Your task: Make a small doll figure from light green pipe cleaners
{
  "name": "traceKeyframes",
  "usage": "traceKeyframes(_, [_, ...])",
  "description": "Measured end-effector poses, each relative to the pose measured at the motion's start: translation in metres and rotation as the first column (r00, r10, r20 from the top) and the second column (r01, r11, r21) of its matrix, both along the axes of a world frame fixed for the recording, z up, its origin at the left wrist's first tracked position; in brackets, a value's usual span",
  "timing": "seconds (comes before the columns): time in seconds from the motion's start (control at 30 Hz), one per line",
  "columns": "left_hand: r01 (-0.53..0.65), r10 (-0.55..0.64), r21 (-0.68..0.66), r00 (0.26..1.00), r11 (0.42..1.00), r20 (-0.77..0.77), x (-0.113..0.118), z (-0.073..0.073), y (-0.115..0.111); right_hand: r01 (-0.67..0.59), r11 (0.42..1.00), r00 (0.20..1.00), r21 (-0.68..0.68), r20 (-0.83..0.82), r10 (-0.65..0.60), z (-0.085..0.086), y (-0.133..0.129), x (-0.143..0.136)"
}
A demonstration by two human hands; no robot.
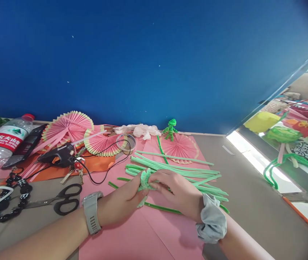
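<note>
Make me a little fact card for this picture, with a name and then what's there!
Left hand: holding a light green fuzzy piece
Right hand: pinching that piece's edge
Worn: watch, grey scrunchie
Under the hands: green fuzzy stems, pink paper
Farther back: small green figure by a pink fan
Left side: scissors, red-capped bottle

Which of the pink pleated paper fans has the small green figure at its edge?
The rightmost fan: the green figure stands at its far edge. The other fans lie farther left, without any figure.
</note>
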State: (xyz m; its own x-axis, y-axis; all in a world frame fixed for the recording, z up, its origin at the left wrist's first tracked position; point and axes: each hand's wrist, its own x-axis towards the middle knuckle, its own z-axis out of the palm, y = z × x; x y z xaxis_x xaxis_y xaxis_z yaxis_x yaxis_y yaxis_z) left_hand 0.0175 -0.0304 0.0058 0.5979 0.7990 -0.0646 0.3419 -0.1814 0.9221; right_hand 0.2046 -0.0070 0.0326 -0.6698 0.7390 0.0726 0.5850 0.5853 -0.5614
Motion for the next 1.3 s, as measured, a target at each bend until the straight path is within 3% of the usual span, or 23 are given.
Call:
traceKeyframes(0.17, [-0.04,0.038,-0.032,0.997,0.999,-0.067,-0.002,-0.006,-0.001,0.169,0.983,0.986,-0.07,0.009,-0.168,-0.002,-0.007,-0.003])
traceKeyframes(0.4, [0.002,0.001,-0.035,0.995,0.999,0.096,0.005,0.001,0.002,0.238,0.971,0.971,-0.026,-0.001,-0.238,0.003,-0.007,0.001])
traceKeyframes(0.63, [-0.103,0.113,0.092,0.988,0.99,-0.102,0.006,-0.001,-0.006,0.249,0.967,0.968,-0.044,-0.018,-0.25,0.01,-0.009,0.003])
traceKeyframes(0.87, [-0.257,0.256,0.006,0.964,0.966,0.067,0.003,-0.006,0.002,0.153,0.982,0.986,0.107,-0.083,-0.144,0.01,-0.003,0.007])
traceKeyframes(1.0, [-0.243,0.242,0.006,0.968,0.97,0.067,0.002,-0.004,0.004,0.135,0.972,0.989,0.19,-0.08,-0.122,0.01,-0.001,0.008])
traceKeyframes(1.3, [-0.223,0.226,-0.046,0.971,0.974,0.082,0.003,-0.003,0.001,0.161,0.973,0.984,0.164,-0.103,-0.146,0.003,-0.001,0.005])
